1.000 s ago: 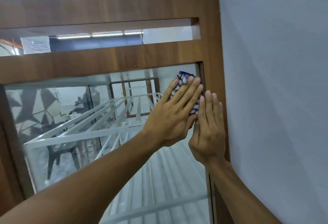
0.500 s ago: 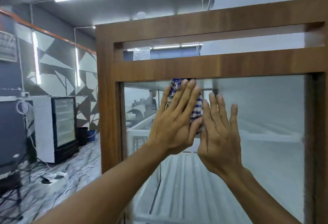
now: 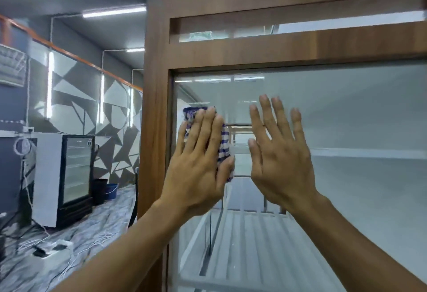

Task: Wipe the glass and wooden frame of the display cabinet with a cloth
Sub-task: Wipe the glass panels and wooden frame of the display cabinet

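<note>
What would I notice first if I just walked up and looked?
Two hands spread flat on the glass: the left hand presses a blue-striped cloth near the left edge, and the right hand is bare beside it. Around them runs the brown wooden frame, and a black fridge stands far left.

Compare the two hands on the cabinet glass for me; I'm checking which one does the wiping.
The left hand presses a blue-and-white striped cloth against the glass; the right hand has nothing under it. The left hand's fingers lie close together, while the right hand's are spread. The left hand sits near the wooden frame; the right hand is farther toward the middle of the pane. Both are raised flat, palms toward the glass.
</note>
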